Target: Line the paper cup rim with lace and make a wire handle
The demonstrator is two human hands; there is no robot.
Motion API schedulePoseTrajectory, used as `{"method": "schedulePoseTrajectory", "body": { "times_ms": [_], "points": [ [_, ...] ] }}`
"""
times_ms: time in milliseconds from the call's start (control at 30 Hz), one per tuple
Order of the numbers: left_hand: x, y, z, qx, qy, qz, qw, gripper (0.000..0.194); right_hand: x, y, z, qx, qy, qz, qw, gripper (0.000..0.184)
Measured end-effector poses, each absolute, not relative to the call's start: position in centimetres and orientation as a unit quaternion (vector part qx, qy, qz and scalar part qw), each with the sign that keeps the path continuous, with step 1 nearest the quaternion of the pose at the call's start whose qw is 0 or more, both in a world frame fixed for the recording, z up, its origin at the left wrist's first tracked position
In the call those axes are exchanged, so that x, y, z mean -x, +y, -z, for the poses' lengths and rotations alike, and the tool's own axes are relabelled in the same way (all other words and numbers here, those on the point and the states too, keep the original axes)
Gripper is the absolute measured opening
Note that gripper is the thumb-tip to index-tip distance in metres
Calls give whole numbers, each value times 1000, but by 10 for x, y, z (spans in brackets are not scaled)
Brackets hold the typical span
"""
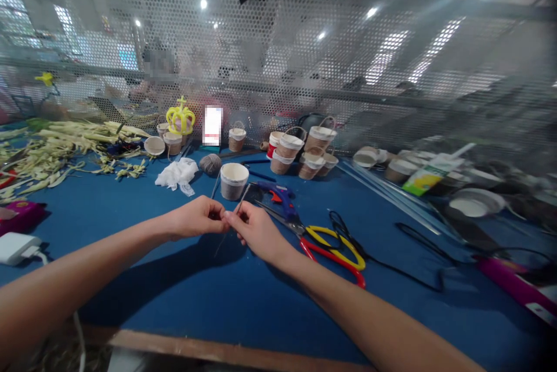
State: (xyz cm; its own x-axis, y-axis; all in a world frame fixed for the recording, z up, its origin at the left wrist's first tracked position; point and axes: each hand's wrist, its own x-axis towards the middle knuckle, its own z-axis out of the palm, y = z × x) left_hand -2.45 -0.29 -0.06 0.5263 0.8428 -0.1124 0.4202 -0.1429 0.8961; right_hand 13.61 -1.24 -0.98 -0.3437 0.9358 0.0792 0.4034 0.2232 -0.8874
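My left hand [201, 216] and my right hand [257, 231] meet above the table's middle, fingers pinched together. Between the fingertips runs a thin brownish strand [242, 198]; one end rises past my right fingers, and a fine tail hangs below. Whether it is twine or wire I cannot tell. Just behind the hands stands a small pot [234, 182] with a white rim. To its left lie a ball of grey twine [210, 164] and crumpled white tissue [177, 174]. A blue glue gun [281, 197] and scissors [333, 244] with red and yellow handles rest beside my right hand.
Several small pots with handles [321, 137] stand along the perforated screen [261, 41]. Dry husks [56, 145] and a yellow crown [180, 119] are at the left. Clear rods [391, 195], a green-yellow packet [429, 174] and a black cable [400, 273] lie on the right.
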Motion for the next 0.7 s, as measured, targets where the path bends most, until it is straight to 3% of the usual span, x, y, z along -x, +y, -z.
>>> {"method": "schedulePoseTrajectory", "body": {
  "times_ms": [133, 400, 700],
  "points": [
    [24, -1, 3, -702, 427, -252, 512, 24, -133, -10, 13, 476, -697, -407, 351, 23],
    [28, -10, 7, -661, 402, -246, 584, 25, -136, -16, 18, 376, -659, -542, 361, 24],
    [29, -11, 6, -693, 404, -260, 538, 26, -137, -17, 14, 436, -689, -464, 347, 20]
  ]
}}
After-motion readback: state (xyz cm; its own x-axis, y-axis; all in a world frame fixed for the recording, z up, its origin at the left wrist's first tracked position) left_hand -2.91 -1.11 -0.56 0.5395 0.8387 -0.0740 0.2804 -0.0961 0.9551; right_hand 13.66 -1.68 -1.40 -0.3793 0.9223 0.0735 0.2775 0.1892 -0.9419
